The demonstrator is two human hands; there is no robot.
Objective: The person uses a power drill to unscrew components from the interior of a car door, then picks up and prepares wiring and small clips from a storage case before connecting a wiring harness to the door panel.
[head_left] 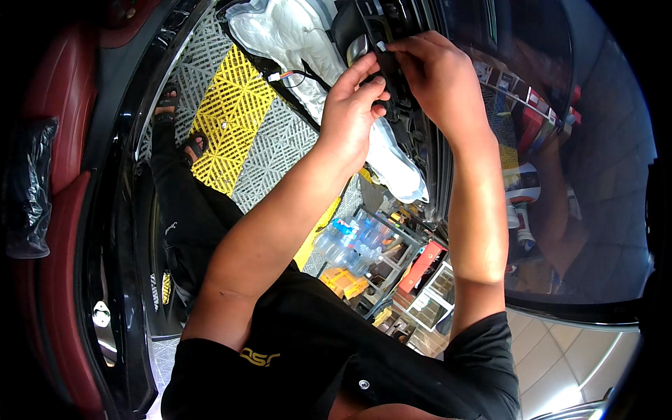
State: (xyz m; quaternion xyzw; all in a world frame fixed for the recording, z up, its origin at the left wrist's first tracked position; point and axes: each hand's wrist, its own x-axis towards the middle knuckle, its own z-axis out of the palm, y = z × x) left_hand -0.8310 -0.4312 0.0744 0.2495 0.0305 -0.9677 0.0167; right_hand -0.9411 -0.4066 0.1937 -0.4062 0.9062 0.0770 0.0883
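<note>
Both my hands work at the inner side of a black car door (439, 140). My right hand (437, 77) has thumb and forefinger pinched at a small white piece (381, 46), which looks like a connector. Close beside it, my left hand (353, 101) has its fingers curled in against the dark door parts; what they grip, if anything, is hidden. A silver inner door handle (358, 49) sits just above the left fingertips. White padded lining (280, 31) spreads along the door. A white plug with coloured wires (275, 77) hangs loose to the left.
Dark window glass (581, 231) with reflections stands at the right. Dark red car trim (59, 140) and a clear plastic packet (31, 189) are at the left. Below lie yellow and grey floor grating (234, 112), large water bottles (353, 245) and a red box (421, 266).
</note>
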